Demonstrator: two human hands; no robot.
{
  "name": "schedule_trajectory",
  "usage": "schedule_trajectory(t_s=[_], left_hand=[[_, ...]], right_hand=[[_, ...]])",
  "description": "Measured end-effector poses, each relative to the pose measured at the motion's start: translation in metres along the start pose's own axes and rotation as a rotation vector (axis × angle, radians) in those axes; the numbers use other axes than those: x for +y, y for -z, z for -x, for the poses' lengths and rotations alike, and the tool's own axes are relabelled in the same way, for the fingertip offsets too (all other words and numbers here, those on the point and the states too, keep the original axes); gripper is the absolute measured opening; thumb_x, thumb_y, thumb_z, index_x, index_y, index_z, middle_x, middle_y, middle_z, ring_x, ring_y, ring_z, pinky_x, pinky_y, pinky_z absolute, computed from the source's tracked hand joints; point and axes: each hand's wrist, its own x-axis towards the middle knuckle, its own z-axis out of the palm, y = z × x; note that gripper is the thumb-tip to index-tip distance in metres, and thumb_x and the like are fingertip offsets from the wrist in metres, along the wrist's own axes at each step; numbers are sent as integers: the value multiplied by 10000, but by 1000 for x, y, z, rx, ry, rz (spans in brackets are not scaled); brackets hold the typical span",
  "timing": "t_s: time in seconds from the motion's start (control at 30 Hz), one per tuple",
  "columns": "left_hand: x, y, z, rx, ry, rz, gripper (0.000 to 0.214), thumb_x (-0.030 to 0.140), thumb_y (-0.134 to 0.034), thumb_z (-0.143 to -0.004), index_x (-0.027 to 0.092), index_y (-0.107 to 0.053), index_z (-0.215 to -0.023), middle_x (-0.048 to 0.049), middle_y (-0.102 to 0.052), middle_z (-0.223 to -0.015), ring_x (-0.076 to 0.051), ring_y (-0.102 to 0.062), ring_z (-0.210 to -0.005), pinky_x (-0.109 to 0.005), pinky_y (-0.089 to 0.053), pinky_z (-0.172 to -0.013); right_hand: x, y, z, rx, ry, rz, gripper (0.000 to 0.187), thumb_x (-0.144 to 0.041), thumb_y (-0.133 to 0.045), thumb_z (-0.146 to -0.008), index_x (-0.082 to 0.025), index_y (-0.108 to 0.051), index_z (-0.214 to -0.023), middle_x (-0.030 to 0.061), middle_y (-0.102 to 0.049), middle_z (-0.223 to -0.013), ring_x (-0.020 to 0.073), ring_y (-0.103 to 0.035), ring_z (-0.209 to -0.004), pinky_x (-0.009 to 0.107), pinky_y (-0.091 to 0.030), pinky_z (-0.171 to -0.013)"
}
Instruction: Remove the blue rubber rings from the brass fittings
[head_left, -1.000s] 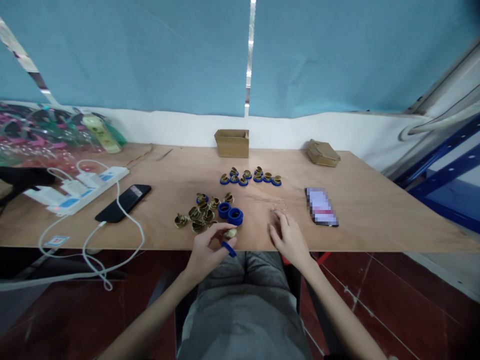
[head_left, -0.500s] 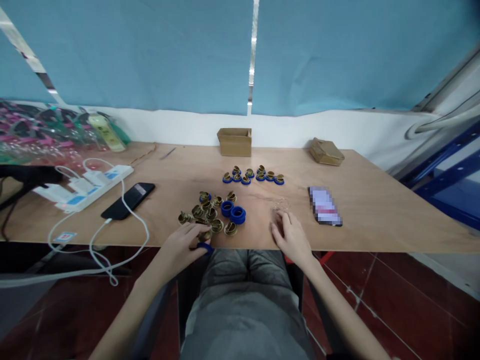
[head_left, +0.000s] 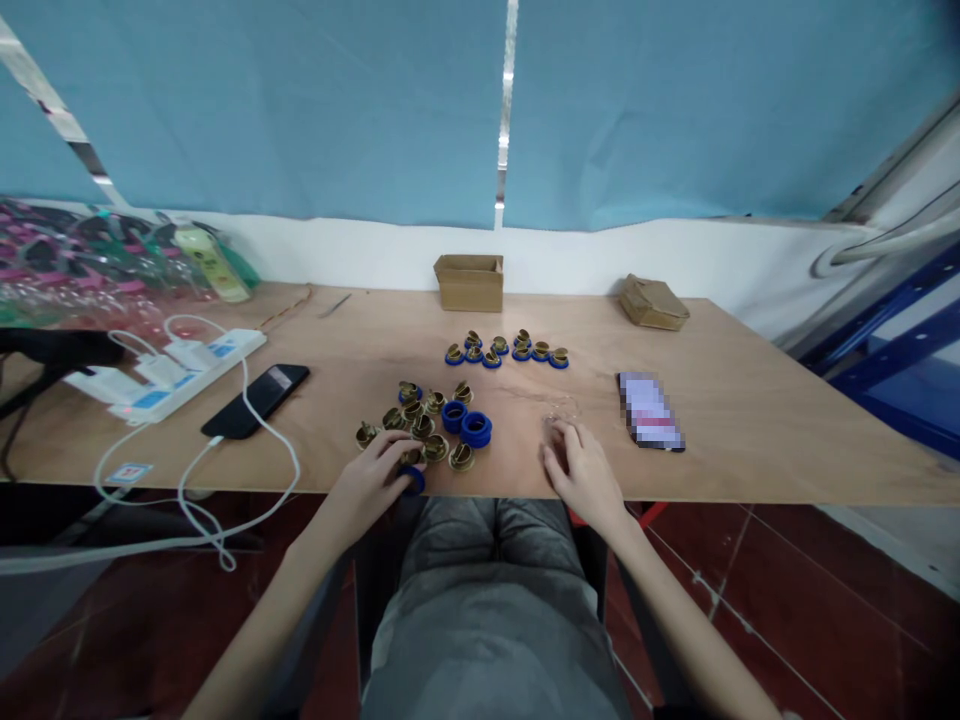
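My left hand [head_left: 371, 480] is closed at the table's near edge, thumb and fingers pinching a brass-coloured round fitting with a blue ring [head_left: 412, 480] at its lower side. Beside it lies a cluster of similar brass fittings [head_left: 421, 426] with tilted discs. Several loose blue rings [head_left: 475, 430] lie just right of them, some stacked. My right hand [head_left: 581, 465] rests on the table, fingers loosely curled and thumb apart. Its fingertips are at some thin, clear loops [head_left: 562, 408]; any contact is hard to make out. Farther back, more brass fittings [head_left: 499, 346] sit in blue rings.
An open cardboard box [head_left: 470, 284] and a brown package [head_left: 652, 303] stand along the wall. A phone [head_left: 649, 412] lies at the right. To the left are a black phone [head_left: 256, 402], a power strip [head_left: 191, 375] with white cables, and several bottles [head_left: 214, 262].
My left hand has moved slightly up and right, away from the table edge, with the fitting and blue ring in it. My right hand has stayed in place.
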Motion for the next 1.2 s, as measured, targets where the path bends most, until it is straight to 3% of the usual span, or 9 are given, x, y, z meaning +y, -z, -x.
schedule_trajectory(t_s=[0.27, 0.47, 0.67, 0.83, 1.0, 1.2], left_hand=[[-5, 3, 1, 115, 138, -200, 289, 300, -561, -932, 229, -594, -1209, -101, -590, -1137, -269, -687, -961, -342, -585, -731], [4, 14, 3, 169, 128, -141, 107, 308, -535, -950, 217, -579, -985, -49, -610, -954, -206, -640, -742, -316, -529, -687], [14, 24, 7, 52, 149, -52, 130, 319, -534, -967, 233, -626, -937, 26, -634, -700, -153, -593, -563, -245, -447, -565], [19, 18, 7, 25, 115, 37, 143, 360, -560, -966, 237, -633, -956, -8, -759, -817, -177, -702, -696, -239, -499, -634], [22, 11, 5, 75, 57, 57, 167, 258, -495, -986, 225, -657, -1008, -38, -758, -917, -180, -720, -793, -253, -549, -744], [31, 17, -6, 166, -1, 69, 182, 160, -494, -954, 203, -666, -994, -75, -742, -1048, -191, -722, -959, -293, -571, -878]], right_hand=[[-1, 1, 0, -10, -15, 5, 312, -312, -479, -998, -153, -522, -1262, 177, -638, -1199, 342, -615, -1106, 499, -516, -947], [-1, -1, 1, 9, -8, 22, 317, -317, -478, -1000, -168, -513, -1278, 171, -637, -1198, 340, -618, -1094, 489, -521, -933], [-1, -1, 1, -2, -7, 17, 298, -306, -476, -999, -170, -517, -1260, 162, -642, -1181, 340, -616, -1077, 494, -518, -930], [-2, 1, 1, -13, -14, 13, 298, -304, -474, -1003, -158, -518, -1258, 168, -642, -1192, 340, -613, -1085, 496, -514, -940], [-2, 0, 1, -17, -20, 12, 294, -309, -474, -1004, -165, -517, -1257, 166, -640, -1197, 345, -609, -1105, 498, -509, -947], [-1, 0, 1, -21, -11, 26, 281, -309, -467, -1008, -158, -527, -1237, 165, -643, -1153, 337, -611, -1066, 488, -508, -932]])
